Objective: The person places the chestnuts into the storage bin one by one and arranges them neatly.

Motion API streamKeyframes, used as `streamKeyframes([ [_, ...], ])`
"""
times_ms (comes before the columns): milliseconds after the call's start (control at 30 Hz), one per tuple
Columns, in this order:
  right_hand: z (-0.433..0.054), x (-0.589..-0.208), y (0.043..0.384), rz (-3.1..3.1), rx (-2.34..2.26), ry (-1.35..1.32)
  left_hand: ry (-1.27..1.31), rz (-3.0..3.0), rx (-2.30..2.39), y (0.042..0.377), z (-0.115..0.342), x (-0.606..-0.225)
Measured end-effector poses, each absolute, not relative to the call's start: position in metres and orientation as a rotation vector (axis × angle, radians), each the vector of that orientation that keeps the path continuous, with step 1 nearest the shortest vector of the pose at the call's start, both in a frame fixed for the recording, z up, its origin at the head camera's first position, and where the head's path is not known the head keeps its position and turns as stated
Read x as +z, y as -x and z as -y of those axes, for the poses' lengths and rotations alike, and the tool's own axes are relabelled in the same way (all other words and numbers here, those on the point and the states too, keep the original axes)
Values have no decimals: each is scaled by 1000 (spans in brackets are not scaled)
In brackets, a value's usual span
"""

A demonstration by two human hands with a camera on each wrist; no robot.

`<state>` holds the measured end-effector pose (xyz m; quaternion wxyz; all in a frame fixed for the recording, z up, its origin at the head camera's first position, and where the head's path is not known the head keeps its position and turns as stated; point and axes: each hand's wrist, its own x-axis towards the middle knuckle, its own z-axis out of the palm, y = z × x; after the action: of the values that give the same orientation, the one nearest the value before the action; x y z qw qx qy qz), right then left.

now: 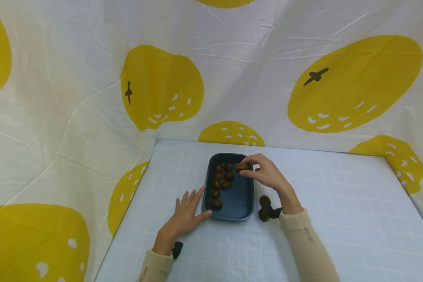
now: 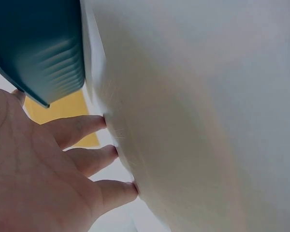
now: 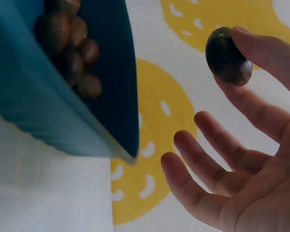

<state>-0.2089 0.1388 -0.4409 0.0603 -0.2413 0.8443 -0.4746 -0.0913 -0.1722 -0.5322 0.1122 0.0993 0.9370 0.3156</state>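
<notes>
A dark blue tray (image 1: 234, 209) lies on the table with several glossy brown chestnuts (image 1: 216, 185) in it, mostly along its left side and far end. Between thumb and forefinger, my right hand (image 1: 266, 172) pinches one chestnut (image 3: 227, 57) above the tray's far right corner. Its other fingers are spread apart and touch nothing in the right wrist view. My left hand (image 1: 185, 215) has its fingers spread at the tray's left side, thumb and forefinger at the rim. In the left wrist view, the other fingertips (image 2: 128, 189) rest on the tablecloth.
Two loose chestnuts (image 1: 264, 201) lie on the table right of the tray, by the right wrist's black strap (image 1: 273, 212). A pale checked cloth (image 1: 338, 203) covers the table. Behind it hangs a white curtain (image 1: 232, 94) with yellow fruit prints.
</notes>
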Motion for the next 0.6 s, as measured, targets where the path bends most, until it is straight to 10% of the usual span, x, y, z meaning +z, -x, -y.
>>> streamKeyframes([
  [600,-92,-459,226,-2483,-1429,834,-285,-2744,922,92,172,-531],
])
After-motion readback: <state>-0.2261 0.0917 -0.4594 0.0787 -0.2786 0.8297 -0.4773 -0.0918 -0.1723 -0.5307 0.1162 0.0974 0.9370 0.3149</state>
